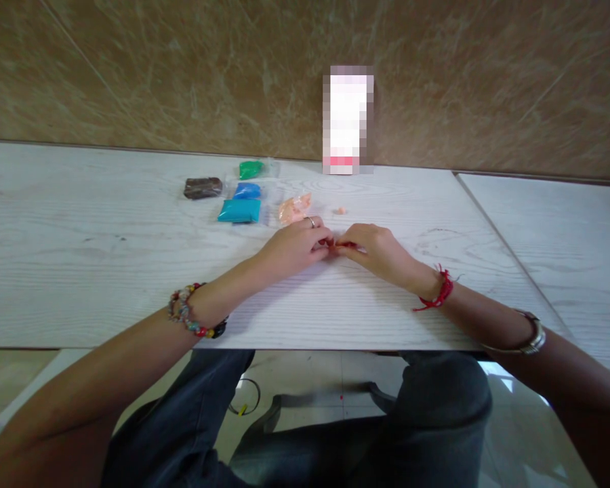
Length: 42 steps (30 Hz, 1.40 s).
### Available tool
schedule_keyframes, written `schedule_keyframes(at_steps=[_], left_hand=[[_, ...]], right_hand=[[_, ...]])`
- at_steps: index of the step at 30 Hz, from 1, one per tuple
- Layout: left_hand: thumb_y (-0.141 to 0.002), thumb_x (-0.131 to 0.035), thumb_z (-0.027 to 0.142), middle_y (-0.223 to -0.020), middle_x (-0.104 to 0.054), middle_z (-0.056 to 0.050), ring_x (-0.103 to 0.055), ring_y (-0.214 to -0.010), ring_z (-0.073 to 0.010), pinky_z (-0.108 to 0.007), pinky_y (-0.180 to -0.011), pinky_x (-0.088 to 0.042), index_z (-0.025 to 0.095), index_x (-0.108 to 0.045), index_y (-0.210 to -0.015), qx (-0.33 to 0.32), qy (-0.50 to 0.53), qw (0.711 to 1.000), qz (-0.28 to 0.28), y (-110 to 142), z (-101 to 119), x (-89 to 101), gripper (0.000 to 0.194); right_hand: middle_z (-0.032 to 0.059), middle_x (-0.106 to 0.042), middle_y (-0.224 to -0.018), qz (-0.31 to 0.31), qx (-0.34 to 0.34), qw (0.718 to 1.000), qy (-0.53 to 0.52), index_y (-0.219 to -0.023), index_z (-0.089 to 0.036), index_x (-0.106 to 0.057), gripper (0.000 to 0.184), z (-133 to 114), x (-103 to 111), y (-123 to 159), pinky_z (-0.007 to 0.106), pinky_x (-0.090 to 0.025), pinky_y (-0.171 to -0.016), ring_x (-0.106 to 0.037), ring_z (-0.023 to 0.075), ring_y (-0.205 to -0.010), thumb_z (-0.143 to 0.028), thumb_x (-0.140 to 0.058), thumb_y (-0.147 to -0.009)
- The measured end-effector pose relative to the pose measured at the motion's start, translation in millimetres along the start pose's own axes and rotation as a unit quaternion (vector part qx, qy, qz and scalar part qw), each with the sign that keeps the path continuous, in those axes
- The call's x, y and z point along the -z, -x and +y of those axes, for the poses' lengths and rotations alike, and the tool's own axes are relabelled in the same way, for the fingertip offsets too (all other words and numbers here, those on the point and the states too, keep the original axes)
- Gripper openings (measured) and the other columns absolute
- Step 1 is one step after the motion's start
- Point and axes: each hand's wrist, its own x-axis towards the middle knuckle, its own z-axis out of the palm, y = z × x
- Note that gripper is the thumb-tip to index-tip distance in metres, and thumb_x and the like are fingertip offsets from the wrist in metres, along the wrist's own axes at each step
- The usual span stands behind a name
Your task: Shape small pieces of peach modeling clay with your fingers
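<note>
My left hand [305, 240] and my right hand [369, 245] meet fingertip to fingertip just above the white wood-grain table. Both are closed in a pinch, and whatever sits between the fingers is too small and covered to make out. Right behind my left hand lies a crinkled clear packet of peach modelling clay [293, 207], partly covered by my knuckles. A small peach lump of clay [341, 211] rests on the table beyond my fingertips.
Left of my hands lie clear packets of clay: teal [239, 211], blue [247, 191], green [251, 169] and brown [202, 188]. A bright blurred-out upright rectangle [346, 122] leans on the brown marbled wall [183, 74]. A seam [508, 244] crosses the table at right.
</note>
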Motion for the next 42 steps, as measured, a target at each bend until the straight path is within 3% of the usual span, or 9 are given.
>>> schedule_keyframes(at_steps=[10, 14, 16, 20, 23, 30, 34, 38, 42], left_hand=[[-0.086, -0.045, 0.025, -0.087, -0.062, -0.005, -0.057, -0.080, -0.0164, -0.026, -0.064, -0.040, 0.017, -0.066, -0.088, -0.023, -0.106, 0.993, -0.042, 0.9, 3.3, 4.2, 0.023], [-0.084, -0.050, 0.026, -0.092, -0.063, -0.003, -0.057, -0.084, -0.0150, -0.025, -0.070, -0.041, 0.019, -0.067, -0.090, -0.059, -0.084, 0.993, -0.066, 3.3, -8.9, 13.2, 0.020], [-0.084, -0.051, 0.030, -0.090, -0.064, -0.003, -0.057, -0.084, -0.0138, -0.024, -0.074, -0.040, 0.018, -0.068, -0.091, -0.063, -0.053, 0.995, -0.060, 3.6, -18.8, 18.6, 0.021], [-0.086, -0.047, 0.033, -0.089, -0.065, -0.005, -0.057, -0.083, -0.0144, -0.025, -0.073, -0.040, 0.014, -0.068, -0.087, -0.019, -0.048, 0.999, 0.014, 3.4, -35.7, 24.2, 0.028], [-0.087, -0.044, 0.034, -0.089, -0.065, -0.005, -0.057, -0.082, -0.0152, -0.026, -0.072, -0.039, 0.014, -0.068, -0.085, -0.006, -0.067, 0.997, 0.029, 2.4, -38.5, 21.5, 0.031], [-0.087, -0.043, 0.032, -0.089, -0.065, -0.004, -0.057, -0.083, -0.0153, -0.026, -0.072, -0.039, 0.014, -0.068, -0.085, -0.025, -0.087, 0.996, -0.001, -0.1, -31.5, 14.1, 0.031], [-0.088, -0.041, 0.034, -0.089, -0.065, -0.005, -0.057, -0.084, -0.0161, -0.026, -0.071, -0.039, 0.014, -0.067, -0.084, -0.014, -0.114, 0.993, -0.003, 0.6, -34.3, 14.9, 0.033], [-0.089, -0.039, 0.034, -0.088, -0.066, -0.005, -0.058, -0.082, -0.0155, -0.025, -0.070, -0.040, 0.015, -0.067, -0.086, -0.016, -0.119, 0.993, -0.011, -0.6, -35.5, 13.7, 0.034], [-0.089, -0.039, 0.030, -0.089, -0.066, -0.004, -0.058, -0.084, -0.0152, -0.025, -0.073, -0.040, 0.015, -0.067, -0.087, -0.021, -0.111, 0.993, -0.015, -1.7, -32.7, 13.1, 0.032]], right_hand=[[0.0080, -0.065, -0.080, -0.036, 0.028, 0.995, 0.084, -0.079, -0.013, -0.069, 0.019, -0.6, -5.9, -2.1, 0.028, -0.042, -0.069, -0.057, 0.0149, -0.074, -0.020, -0.053, -0.085], [0.0092, -0.066, -0.081, 0.001, 0.061, 0.988, 0.142, -0.078, -0.012, -0.067, 0.025, -5.2, -3.8, 1.6, 0.030, -0.040, -0.069, -0.054, 0.0162, -0.074, -0.023, -0.047, -0.088], [0.0093, -0.066, -0.082, 0.016, 0.093, 0.982, 0.161, -0.080, -0.012, -0.066, 0.029, -7.7, -1.8, 4.1, 0.031, -0.039, -0.069, -0.053, 0.0157, -0.073, -0.025, -0.042, -0.090], [0.0073, -0.066, -0.083, 0.006, 0.133, 0.979, 0.156, -0.078, -0.016, -0.066, 0.031, -11.1, 0.4, 6.3, 0.032, -0.036, -0.073, -0.052, 0.0145, -0.072, -0.024, -0.039, -0.092], [0.0063, -0.066, -0.081, -0.001, 0.106, 0.986, 0.128, -0.076, -0.014, -0.066, 0.029, -11.3, -2.1, 5.4, 0.031, -0.034, -0.074, -0.054, 0.0142, -0.074, -0.024, -0.042, -0.091], [0.0047, -0.067, -0.082, -0.014, 0.076, 0.988, 0.134, -0.086, -0.018, -0.068, 0.026, -13.1, -5.5, 5.4, 0.032, -0.029, -0.073, -0.052, 0.0155, -0.079, -0.024, -0.043, -0.091], [0.0052, -0.066, -0.092, -0.028, 0.078, 0.985, 0.150, -0.091, -0.019, -0.067, 0.026, -17.4, -2.6, 7.4, 0.033, -0.029, -0.075, -0.051, 0.0170, -0.085, -0.023, -0.041, -0.091], [0.0069, -0.065, -0.099, -0.039, 0.033, 0.983, 0.174, -0.091, -0.017, -0.067, 0.027, -19.2, -6.4, 2.8, 0.034, -0.031, -0.077, -0.051, 0.0191, -0.091, -0.027, -0.041, -0.091], [0.0077, -0.056, -0.125, -0.066, 0.026, 0.974, 0.215, -0.106, -0.016, -0.062, 0.034, -21.3, -7.0, -0.5, 0.040, -0.032, -0.082, -0.048, 0.0238, -0.102, -0.029, -0.033, -0.093]])
